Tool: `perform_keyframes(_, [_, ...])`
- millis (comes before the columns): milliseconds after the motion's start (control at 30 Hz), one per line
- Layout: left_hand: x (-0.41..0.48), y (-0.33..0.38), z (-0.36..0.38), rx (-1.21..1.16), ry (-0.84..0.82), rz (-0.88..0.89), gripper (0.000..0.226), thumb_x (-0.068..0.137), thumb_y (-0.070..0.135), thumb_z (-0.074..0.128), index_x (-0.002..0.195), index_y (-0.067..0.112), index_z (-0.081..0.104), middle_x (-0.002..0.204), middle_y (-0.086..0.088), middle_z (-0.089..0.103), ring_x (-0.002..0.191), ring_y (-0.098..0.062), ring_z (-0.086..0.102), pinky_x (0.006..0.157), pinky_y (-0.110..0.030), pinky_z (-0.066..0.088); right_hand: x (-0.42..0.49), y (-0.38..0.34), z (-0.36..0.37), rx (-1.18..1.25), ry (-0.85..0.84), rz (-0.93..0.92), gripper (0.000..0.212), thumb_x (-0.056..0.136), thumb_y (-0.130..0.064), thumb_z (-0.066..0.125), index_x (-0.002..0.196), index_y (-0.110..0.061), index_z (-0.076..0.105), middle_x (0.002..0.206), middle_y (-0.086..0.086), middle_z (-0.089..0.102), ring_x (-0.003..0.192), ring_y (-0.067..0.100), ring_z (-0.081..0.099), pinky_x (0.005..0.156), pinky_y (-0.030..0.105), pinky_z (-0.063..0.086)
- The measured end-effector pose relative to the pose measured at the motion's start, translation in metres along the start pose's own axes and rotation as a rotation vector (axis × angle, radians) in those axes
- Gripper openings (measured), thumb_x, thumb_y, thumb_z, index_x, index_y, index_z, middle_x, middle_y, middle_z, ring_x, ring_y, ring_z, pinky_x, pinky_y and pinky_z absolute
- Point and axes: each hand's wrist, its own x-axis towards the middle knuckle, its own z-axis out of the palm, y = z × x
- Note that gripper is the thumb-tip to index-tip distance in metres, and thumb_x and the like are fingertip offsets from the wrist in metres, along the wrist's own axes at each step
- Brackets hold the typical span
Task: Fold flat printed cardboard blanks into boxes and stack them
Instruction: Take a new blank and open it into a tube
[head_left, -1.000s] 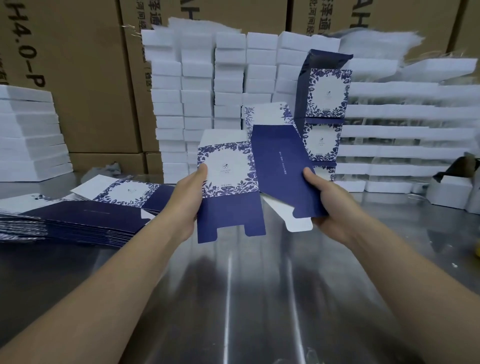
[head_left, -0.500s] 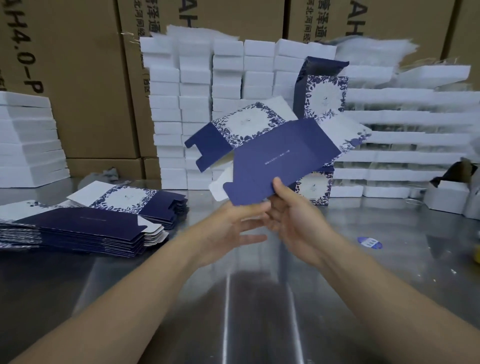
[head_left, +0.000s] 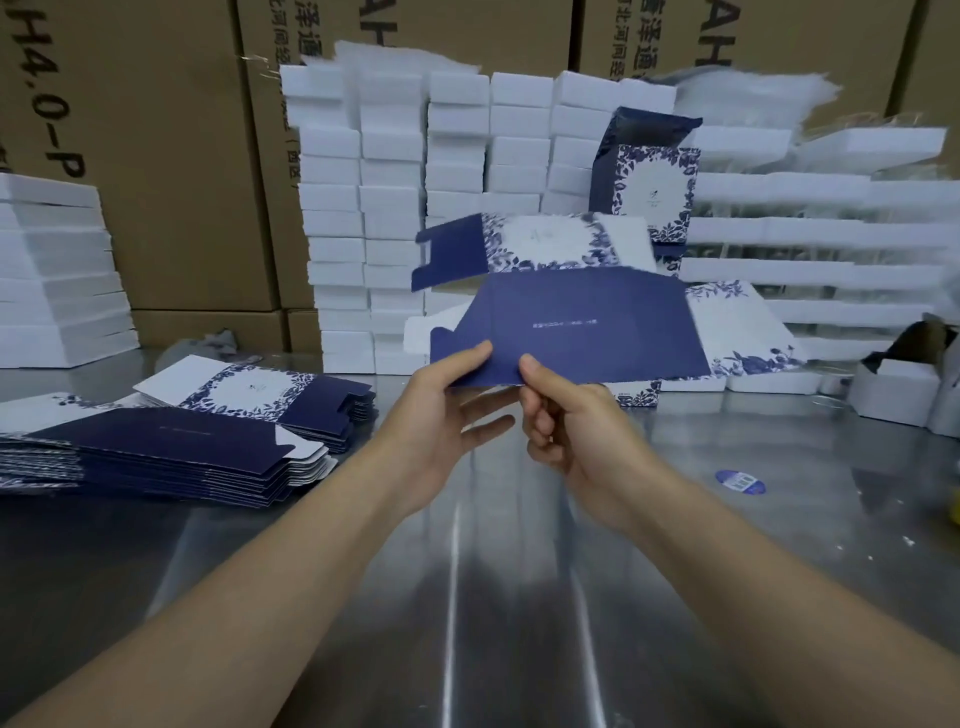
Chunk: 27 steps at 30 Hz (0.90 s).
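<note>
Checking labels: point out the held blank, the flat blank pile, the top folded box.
held blank (head_left: 582, 322), head view, navy centre panel.
flat blank pile (head_left: 171, 441), head view, top navy sheet.
top folded box (head_left: 655, 193), head view, white floral front face.

Both forearms are showing bare along their whole visible length, from the lower corners of the view right up to the wrists. The left hand (head_left: 441, 421) is bare as well, with nothing worn on its wrist or fingers. The right hand (head_left: 587, 436) is looking the same, its bent knuckles showing as small folds in front of the palm. Blur is softening the fingertips on both, so the nails are not reading clearly.
</note>
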Motion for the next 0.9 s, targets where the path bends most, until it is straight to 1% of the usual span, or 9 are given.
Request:
perform_keyframes(100, [-0.002,-0.001,0.005,0.118,-0.04,0.005,0.039,0.102,0.05,0.06,0.105,0.014,0.074,0.102,-0.01,0.076,0.108,-0.022,0.074,0.108,-0.047,0.055,0.0,0.0,0.002,0.018,0.028,0.001,0.045,0.097,-0.046,0.071,0.062,-0.019,0.062,0.056,-0.001,0.041,0.049,0.01,0.037,0.043,0.018,0.031])
perform_keyframes(167, [-0.003,-0.007,0.011,0.264,-0.028,0.043,0.057,0.108,0.057,0.046,0.095,0.007,0.07,0.087,-0.009,0.073,0.092,-0.019,0.073,0.094,-0.039,0.063,-0.001,0.001,0.003,-0.021,0.022,0.014,0.045,0.097,-0.049,0.07,0.063,-0.021,0.063,0.057,-0.002,0.043,0.05,0.01,0.039,0.044,0.018,0.031])
perform_keyframes(233, [-0.003,-0.015,0.016,0.377,0.034,0.096,0.07,0.113,0.052,0.034,0.09,-0.006,0.065,0.074,-0.008,0.07,0.078,-0.016,0.071,0.076,-0.026,0.063,-0.002,0.002,0.003,-0.067,-0.001,0.033,0.046,0.096,-0.054,0.069,0.062,-0.023,0.063,0.057,-0.004,0.044,0.051,0.009,0.042,0.045,0.018,0.033])
perform_keyframes(300, [-0.001,-0.017,0.015,0.404,0.096,0.125,0.073,0.115,0.046,0.03,0.094,-0.015,0.065,0.072,-0.009,0.072,0.074,-0.015,0.073,0.069,-0.017,0.059,-0.004,0.002,0.004,-0.094,-0.027,0.04,0.048,0.096,-0.058,0.067,0.062,-0.024,0.065,0.059,-0.005,0.046,0.053,0.009,0.045,0.044,0.018,0.035])
perform_keyframes(500, [0.002,-0.014,0.003,0.366,0.125,0.173,0.049,0.116,0.043,0.031,0.126,0.021,0.074,0.111,0.002,0.081,0.106,-0.009,0.076,0.094,-0.039,0.061,-0.004,0.0,0.004,-0.086,0.032,-0.006,0.056,0.108,-0.051,0.05,0.062,-0.025,0.07,0.059,-0.005,0.047,0.051,0.009,0.044,0.044,0.017,0.036])
perform_keyframes(633, [0.0,-0.016,0.006,0.377,0.074,0.15,0.057,0.113,0.052,0.034,0.101,0.019,0.079,0.097,0.001,0.082,0.097,-0.012,0.078,0.092,-0.043,0.063,-0.004,0.003,0.007,-0.048,0.043,-0.032,0.056,0.109,-0.046,0.051,0.061,-0.022,0.069,0.057,-0.004,0.049,0.049,0.009,0.04,0.044,0.016,0.035])
perform_keyframes(733, [0.0,-0.023,0.011,0.45,0.014,0.189,0.068,0.113,0.053,0.033,0.072,0.009,0.063,0.068,-0.006,0.066,0.07,-0.015,0.07,0.072,-0.034,0.064,-0.005,0.005,0.011,-0.124,0.03,-0.031,0.056,0.107,-0.05,0.05,0.062,-0.024,0.069,0.058,-0.004,0.052,0.05,0.009,0.043,0.051,0.019,0.038])
perform_keyframes(800, [0.001,-0.026,0.011,0.455,0.02,0.209,0.072,0.115,0.049,0.029,0.072,0.004,0.064,0.067,-0.007,0.066,0.068,-0.017,0.069,0.07,-0.029,0.062,-0.006,0.005,0.011,-0.199,0.04,-0.031,0.053,0.105,-0.054,0.053,0.062,-0.025,0.067,0.058,-0.003,0.051,0.051,0.01,0.044,0.055,0.022,0.037])
perform_keyframes(900, [0.003,-0.025,0.006,0.474,0.04,0.199,0.064,0.116,0.045,0.027,0.095,0.013,0.078,0.093,0.001,0.081,0.093,-0.011,0.077,0.082,-0.039,0.061,-0.006,-0.002,0.006,-0.171,0.145,-0.043,0.047,0.101,-0.054,0.062,0.068,-0.02,0.067,0.054,-0.005,0.046,0.048,0.01,0.043,0.047,0.019,0.036])
